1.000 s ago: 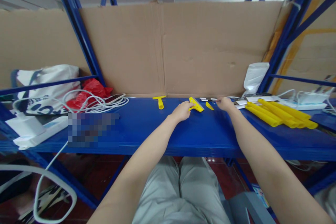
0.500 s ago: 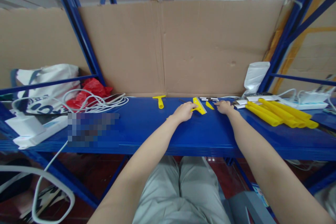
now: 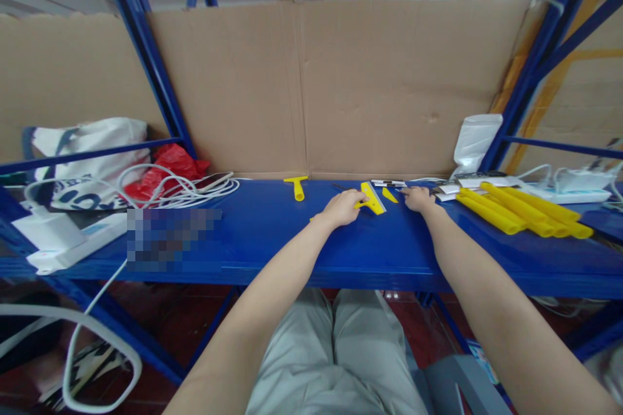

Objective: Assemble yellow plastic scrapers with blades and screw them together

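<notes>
My left hand (image 3: 343, 207) is closed round the short stem of a yellow scraper head (image 3: 374, 198), whose pale blade edge faces right. My right hand (image 3: 418, 198) rests low over the bench further right, fingers drawn together at a small dark thing too tiny to name. Between the hands lies a small yellow wedge-shaped piece (image 3: 389, 195). Just behind it are flat black-and-white strips (image 3: 388, 183). Over to the left, a second yellow T-shaped scraper head (image 3: 298, 189) lies apart from both hands.
Several yellow tubes (image 3: 520, 211) lie at the right, beside white-and-dark packs (image 3: 479, 183). Left are coiled white cables (image 3: 209, 191), a red bag (image 3: 178, 168) and a power strip (image 3: 92, 240). A cardboard wall (image 3: 379, 91) backs the blue bench (image 3: 272, 240).
The scraper head in my left hand has shifted and turned very slightly. My right hand stays at nearly the same spot. The whole view has drifted a touch.
</notes>
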Tool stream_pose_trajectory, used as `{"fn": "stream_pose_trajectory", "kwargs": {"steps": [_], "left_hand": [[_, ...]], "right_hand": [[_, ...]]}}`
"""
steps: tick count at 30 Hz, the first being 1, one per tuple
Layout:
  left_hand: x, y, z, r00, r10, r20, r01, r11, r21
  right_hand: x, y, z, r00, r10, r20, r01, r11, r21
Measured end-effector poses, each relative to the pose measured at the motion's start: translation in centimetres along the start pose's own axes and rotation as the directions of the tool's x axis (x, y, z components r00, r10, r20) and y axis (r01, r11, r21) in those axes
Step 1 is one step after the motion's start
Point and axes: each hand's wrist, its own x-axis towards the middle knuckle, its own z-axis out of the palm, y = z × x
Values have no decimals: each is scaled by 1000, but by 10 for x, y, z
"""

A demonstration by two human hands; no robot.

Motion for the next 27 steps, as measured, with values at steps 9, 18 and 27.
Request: {"fn": "stream_pose_trajectory", "kwargs": {"steps": [9, 18, 27], "left_hand": [[-1, 0, 1, 999, 23, -26, -23, 1000, -10], [-1, 1, 0, 1000, -6, -14, 5, 1000, -5], [0, -4, 2, 998, -16, -62, 14, 1000, -24]], "right_hand": [[4, -3, 3, 997, -60, -47, 57, 996, -66], [-5, -15, -7, 989, -71, -132, 62, 996, -71], [-1, -16, -11, 998, -2, -68, 5, 999, 35]]}}
